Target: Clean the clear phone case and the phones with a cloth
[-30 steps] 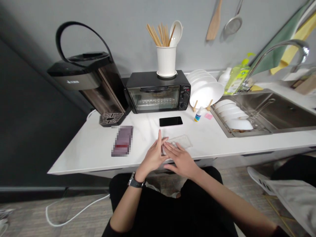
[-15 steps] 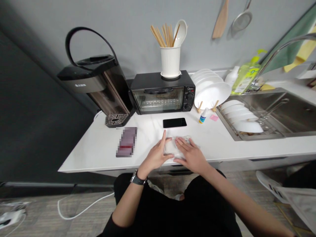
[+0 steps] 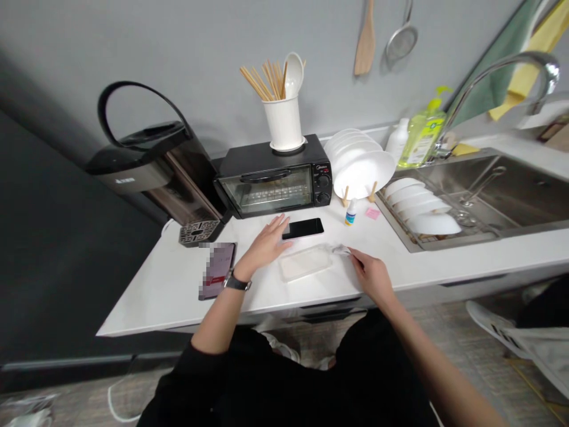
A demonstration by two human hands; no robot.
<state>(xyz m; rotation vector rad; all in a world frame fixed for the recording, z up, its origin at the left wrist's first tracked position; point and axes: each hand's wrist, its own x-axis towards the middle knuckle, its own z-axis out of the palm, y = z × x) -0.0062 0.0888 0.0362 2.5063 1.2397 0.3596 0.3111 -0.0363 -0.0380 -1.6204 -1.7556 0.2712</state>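
We can read one word: "Midea", the brand in pale letters on the toaster oven (image 3: 271,181), at the far right of its front, above the knobs. On the tall dispenser (image 3: 151,172) at left we see a short white logo, too small for us to make out. Far right, the green pump bottle (image 3: 421,139) carries a label, and so does the small bottle (image 3: 351,213) nearer us; we can read neither.

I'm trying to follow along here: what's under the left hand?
The left hand partly covers the left end of the phone; most of its dark screen shows. White countertop is visible around the hand, but anything beneath the palm is hidden.
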